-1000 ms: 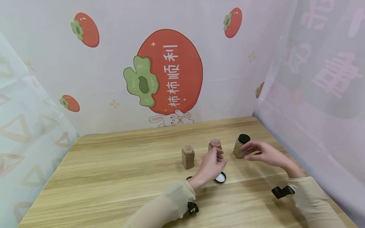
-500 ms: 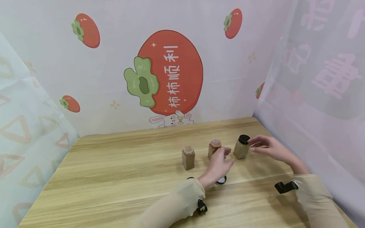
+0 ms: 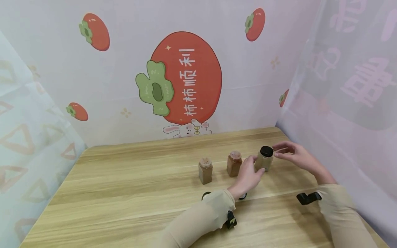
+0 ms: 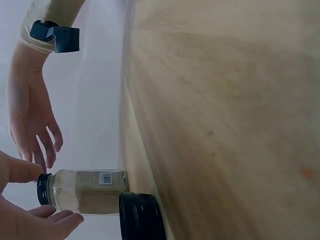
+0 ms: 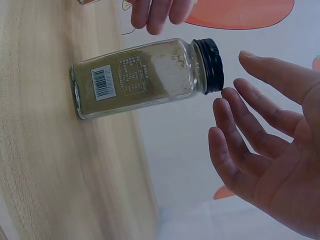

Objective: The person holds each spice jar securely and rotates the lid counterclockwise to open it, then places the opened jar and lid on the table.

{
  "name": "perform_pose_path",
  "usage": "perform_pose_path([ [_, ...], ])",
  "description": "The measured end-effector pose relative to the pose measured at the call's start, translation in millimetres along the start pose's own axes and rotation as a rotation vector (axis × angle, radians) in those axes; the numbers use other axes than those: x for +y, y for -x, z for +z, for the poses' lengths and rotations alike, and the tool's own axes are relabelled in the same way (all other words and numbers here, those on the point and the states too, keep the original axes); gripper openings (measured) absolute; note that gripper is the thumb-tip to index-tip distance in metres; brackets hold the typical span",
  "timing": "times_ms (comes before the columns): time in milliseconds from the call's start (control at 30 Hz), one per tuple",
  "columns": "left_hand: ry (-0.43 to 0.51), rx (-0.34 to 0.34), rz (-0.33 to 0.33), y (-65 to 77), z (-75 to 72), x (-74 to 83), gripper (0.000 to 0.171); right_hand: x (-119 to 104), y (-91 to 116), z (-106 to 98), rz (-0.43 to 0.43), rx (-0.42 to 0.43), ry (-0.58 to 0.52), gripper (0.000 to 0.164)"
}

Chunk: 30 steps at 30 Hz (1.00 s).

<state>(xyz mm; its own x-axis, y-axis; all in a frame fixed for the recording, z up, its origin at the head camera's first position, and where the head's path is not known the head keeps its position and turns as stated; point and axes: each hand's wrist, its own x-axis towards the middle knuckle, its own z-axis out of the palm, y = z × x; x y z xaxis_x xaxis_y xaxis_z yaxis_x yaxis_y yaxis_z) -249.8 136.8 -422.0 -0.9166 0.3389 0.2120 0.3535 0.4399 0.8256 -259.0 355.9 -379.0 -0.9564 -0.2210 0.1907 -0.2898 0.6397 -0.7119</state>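
A glass spice jar point(image 3: 265, 160) of tan powder, capped with a black lid point(image 5: 212, 66), stands upright at the right of the table. My left hand point(image 3: 249, 175) reaches toward its left side with thumb and fingers spread. In the right wrist view, the left fingertips point(image 5: 159, 14) are apart from the glass. On the other side, my right hand point(image 3: 294, 155) hovers beside the lid, its fingers loosely bent and holding nothing. Two uncapped jars with perforated shaker tops stand to the left: a reddish-brown one point(image 3: 234, 164) and a light-brown one point(image 3: 205, 171).
Two loose black lids lie on the wooden table point(image 3: 124, 193) near the left forearm. The left lid point(image 3: 206, 195) is partly covered by the sleeve, and the right lid point(image 3: 243, 197) is mostly behind the left wrist. Printed cloth walls surround the table.
My left hand has moved right, from in front of the reddish-brown jar to the capped jar. My right hand has shifted right and slightly up, from the jar's front to its right side.
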Motion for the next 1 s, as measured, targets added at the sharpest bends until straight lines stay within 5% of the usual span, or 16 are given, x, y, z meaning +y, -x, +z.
perform_pose_path([
  [300,-0.060,0.019,-0.091,-12.3,15.0,1.8,0.049,5,-7,6,0.014,0.027,-0.008,0.043],
  [1000,-0.079,0.088,-0.125,-34.5,22.4,-5.6,0.048,13,-16,13,0.007,0.037,-0.014,0.043],
])
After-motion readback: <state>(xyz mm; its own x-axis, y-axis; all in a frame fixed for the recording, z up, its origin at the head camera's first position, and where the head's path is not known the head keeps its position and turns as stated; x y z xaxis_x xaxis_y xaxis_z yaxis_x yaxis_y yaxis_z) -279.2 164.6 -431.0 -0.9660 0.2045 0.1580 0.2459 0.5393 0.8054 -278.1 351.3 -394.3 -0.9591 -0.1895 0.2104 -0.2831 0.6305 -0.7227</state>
